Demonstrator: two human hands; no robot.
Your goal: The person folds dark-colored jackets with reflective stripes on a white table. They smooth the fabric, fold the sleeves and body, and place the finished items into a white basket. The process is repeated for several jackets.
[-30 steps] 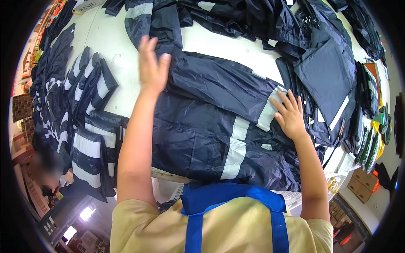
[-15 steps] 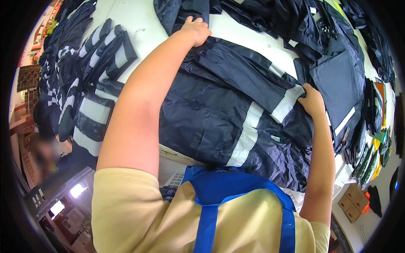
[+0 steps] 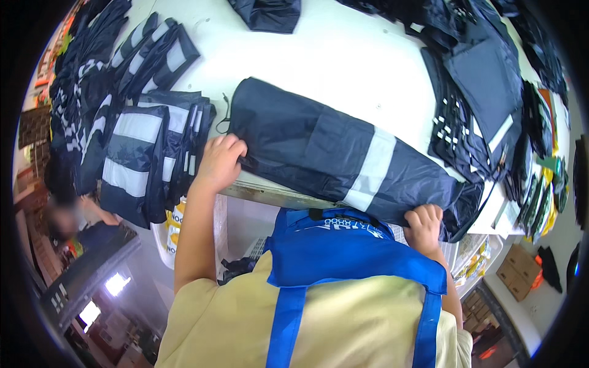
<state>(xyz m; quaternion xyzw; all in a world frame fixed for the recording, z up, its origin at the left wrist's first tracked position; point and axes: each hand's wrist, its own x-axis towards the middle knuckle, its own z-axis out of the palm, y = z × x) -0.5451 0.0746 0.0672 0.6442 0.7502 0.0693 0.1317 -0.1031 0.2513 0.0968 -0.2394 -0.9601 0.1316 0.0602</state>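
Note:
A navy rain garment with one silver-grey reflective band lies folded into a long strip along the table's near edge, slanting down to the right. My left hand has its fingers curled on the strip's near left corner. Farther right, my right hand grips the near edge with bent fingers, beside a crumpled end of the fabric. A thin dark cord sticks out past the left end. Which part of the garment each hand holds underneath is hidden.
Folded navy garments with reflective bands are stacked on the left of the white table. More dark garments are piled at the right, and another dark piece lies at the far edge. At far left, a person's arm shows.
The garment is now a narrower, smoother strip, its far part folded toward me. Both hands have come back from its far side to the near edge.

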